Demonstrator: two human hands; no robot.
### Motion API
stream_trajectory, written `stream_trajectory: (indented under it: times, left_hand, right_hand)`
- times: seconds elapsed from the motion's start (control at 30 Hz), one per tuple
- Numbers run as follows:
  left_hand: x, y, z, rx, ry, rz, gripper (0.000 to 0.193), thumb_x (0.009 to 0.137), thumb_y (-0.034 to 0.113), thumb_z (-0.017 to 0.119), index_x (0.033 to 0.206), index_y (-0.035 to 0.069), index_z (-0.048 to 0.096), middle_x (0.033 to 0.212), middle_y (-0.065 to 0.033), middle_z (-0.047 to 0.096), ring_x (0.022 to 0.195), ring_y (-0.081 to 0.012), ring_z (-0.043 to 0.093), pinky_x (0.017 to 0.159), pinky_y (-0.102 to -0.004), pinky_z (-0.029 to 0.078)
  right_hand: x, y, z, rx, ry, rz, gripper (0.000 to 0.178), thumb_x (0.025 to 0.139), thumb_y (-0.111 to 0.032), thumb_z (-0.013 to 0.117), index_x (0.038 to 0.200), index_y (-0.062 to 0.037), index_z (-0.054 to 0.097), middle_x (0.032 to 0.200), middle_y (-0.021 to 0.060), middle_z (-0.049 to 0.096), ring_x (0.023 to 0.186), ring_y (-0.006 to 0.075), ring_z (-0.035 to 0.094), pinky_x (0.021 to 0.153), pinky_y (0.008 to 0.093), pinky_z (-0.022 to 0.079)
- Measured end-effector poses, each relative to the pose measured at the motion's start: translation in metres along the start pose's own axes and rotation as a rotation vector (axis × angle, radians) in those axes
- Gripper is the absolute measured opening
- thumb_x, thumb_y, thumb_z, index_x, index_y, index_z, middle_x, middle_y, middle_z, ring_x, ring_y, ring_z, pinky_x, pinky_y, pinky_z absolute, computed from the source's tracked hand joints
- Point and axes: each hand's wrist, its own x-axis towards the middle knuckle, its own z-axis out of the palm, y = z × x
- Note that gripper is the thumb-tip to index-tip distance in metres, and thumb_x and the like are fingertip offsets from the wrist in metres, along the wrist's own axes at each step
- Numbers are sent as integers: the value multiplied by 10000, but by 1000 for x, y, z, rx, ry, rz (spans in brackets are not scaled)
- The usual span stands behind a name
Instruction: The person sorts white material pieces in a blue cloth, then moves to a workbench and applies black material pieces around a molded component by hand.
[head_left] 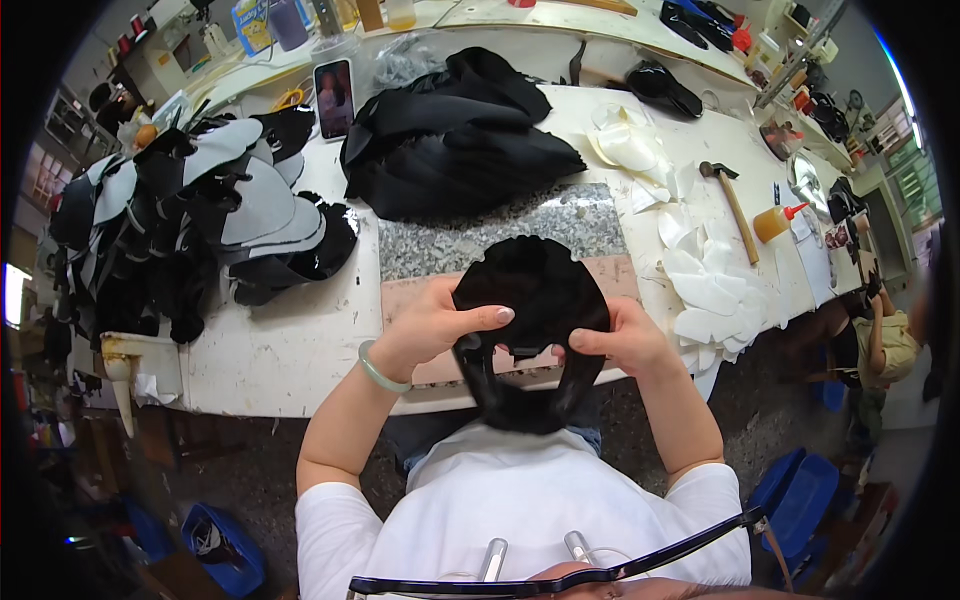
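Note:
A glossy black shoe upper piece (530, 285), with a rounded solid upper part and a cut-out opening lower down, is raised above the near edge of the table. My left hand (440, 320) grips its left side, thumb lying on the shiny face. On the opposite side my right hand (628, 342) pinches the edge, thumb on top; the fingers behind are mostly hidden. Beyond the piece lie a speckled granite slab (590, 225) and a pinkish board (612, 272). Black cut material (460, 145) is heaped past the slab.
Grey-lined black shoe pieces (265, 205) are piled at the left. A phone (334, 98) leans upright behind them. Thin white cut pieces (705, 295), a hammer (738, 212) and a red-tipped glue bottle (775, 222) lie at the right. Another person (885, 340) is at the far right.

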Motion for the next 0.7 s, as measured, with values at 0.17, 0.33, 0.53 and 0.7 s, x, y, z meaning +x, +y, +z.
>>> stream_trajectory:
  times: [0.17,0.33,0.53,0.7]
  left_hand:
    - [26,-8,5,66,123,191,266,831,48,657,1084,-21,613,993,-72,655,843,-134,622,734,-262,511]
    - [44,12,10,-419,192,425,233,896,145,605,1094,27,568,929,-54,619,753,-163,617,653,-270,540]
    - [86,-3,0,-599,166,407,283,924,296,564,1077,58,563,938,-42,640,808,-150,618,727,-294,508]
    - [105,5,-11,-330,218,234,642,933,522,396,1283,-15,416,1222,-165,548,1090,-296,568,910,-382,460]
  right_hand:
    - [8,-17,-5,-148,211,-208,181,853,-114,662,958,32,640,787,29,645,682,76,591,611,245,502]
    - [12,4,-42,385,-446,-328,545,809,-230,678,1225,59,478,1028,180,636,978,320,617,891,422,463]
    - [6,28,-63,333,-286,-352,573,675,45,709,1204,72,492,1058,200,631,993,293,624,888,424,480]
    - [-11,-89,-121,129,-35,-756,504,722,85,691,1200,50,533,1035,142,651,856,199,662,705,288,552]
